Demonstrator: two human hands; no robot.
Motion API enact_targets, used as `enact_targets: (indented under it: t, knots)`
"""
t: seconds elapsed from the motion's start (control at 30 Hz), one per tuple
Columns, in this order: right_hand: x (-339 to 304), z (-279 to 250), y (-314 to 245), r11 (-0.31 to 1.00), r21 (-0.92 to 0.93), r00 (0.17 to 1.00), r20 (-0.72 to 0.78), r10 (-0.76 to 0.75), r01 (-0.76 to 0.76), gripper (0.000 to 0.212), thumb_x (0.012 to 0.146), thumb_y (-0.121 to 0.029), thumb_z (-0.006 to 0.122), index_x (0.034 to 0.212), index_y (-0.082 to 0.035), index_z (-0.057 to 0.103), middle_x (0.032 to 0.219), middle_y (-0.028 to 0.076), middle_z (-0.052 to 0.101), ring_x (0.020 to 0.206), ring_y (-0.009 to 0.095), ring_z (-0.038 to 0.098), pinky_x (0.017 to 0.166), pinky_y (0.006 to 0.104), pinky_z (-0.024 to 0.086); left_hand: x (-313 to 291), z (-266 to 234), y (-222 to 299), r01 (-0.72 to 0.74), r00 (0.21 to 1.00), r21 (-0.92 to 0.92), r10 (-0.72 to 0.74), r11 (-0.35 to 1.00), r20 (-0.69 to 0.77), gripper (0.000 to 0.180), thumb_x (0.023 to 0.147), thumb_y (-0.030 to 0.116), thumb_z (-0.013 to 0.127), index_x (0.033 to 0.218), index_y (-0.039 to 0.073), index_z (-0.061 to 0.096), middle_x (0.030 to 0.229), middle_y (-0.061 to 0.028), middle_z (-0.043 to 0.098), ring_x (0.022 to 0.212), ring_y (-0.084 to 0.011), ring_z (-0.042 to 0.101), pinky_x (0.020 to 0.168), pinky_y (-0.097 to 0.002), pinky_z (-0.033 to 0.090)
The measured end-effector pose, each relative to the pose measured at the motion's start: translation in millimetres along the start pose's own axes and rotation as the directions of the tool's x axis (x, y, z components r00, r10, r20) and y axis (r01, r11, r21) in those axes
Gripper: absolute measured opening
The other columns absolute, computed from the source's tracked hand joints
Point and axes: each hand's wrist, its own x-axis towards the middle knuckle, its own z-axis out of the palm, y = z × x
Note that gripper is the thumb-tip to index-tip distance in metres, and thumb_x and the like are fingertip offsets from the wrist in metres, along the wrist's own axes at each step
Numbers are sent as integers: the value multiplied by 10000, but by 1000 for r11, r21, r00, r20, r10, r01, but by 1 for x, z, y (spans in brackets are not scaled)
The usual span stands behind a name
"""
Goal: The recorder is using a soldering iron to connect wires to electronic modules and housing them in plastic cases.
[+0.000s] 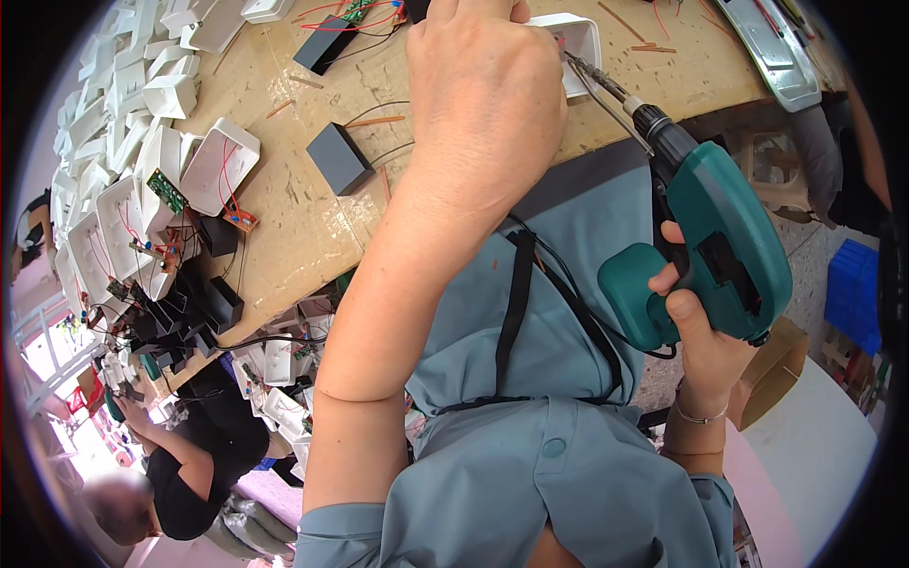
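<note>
Gripping one teal power screwdriver [715, 256], the right hand [696, 327] has its fingers wrapped tight round the handle, its bit tip meeting one white plastic housing [579, 43] on the table [284, 227]. One left hand [483, 95] presses on that housing, though whether its fingers curl round it cannot be told. Two dark grey blocks [338, 158] lie on the table, well left of the housing, beside a heap of white housings [123, 114].

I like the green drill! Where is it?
In the head view, the green drill is on the right, held in the right hand, its bit reaching the white box under the left hand.
</note>
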Motion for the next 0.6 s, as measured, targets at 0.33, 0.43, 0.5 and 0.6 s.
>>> enact_targets:
  t: [0.33,0.43,0.5,0.6]
  knots:
    - [0,-2,1,1000,7,1000,20,-21,21,531,772,-119,671,1210,60,431,1062,218,577,744,163,587,699,277,475,0,2,0,3,1000,5,-3,1000,3,45,611,-10,573,588,-35,544,833,-150,489,795,-311,473,696,-378,380]
    - [-1,-1,-2,1000,13,1000,1,10,-10,540,773,-156,676,1205,59,434,1058,218,578,737,162,585,697,276,474,0,3,-4,90,994,-74,-84,993,71,46,619,-4,570,594,-34,545,831,-150,489,792,-310,473,695,-380,378]
    - [-2,0,-3,999,28,1000,-18,18,-18,554,772,-183,678,1205,61,433,1054,217,578,731,160,584,688,276,475,-1,1,-1,48,998,-29,-47,998,40,49,626,-4,566,596,-36,543,831,-149,490,790,-310,472,694,-380,377]
    - [-5,-1,-5,999,36,999,-31,35,-34,588,771,-237,681,1202,71,426,1047,216,578,718,157,584,667,271,478,-2,-3,-1,-2,1000,10,1,1000,18,54,645,2,561,611,-37,544,829,-146,489,791,-308,473,696,-379,377]
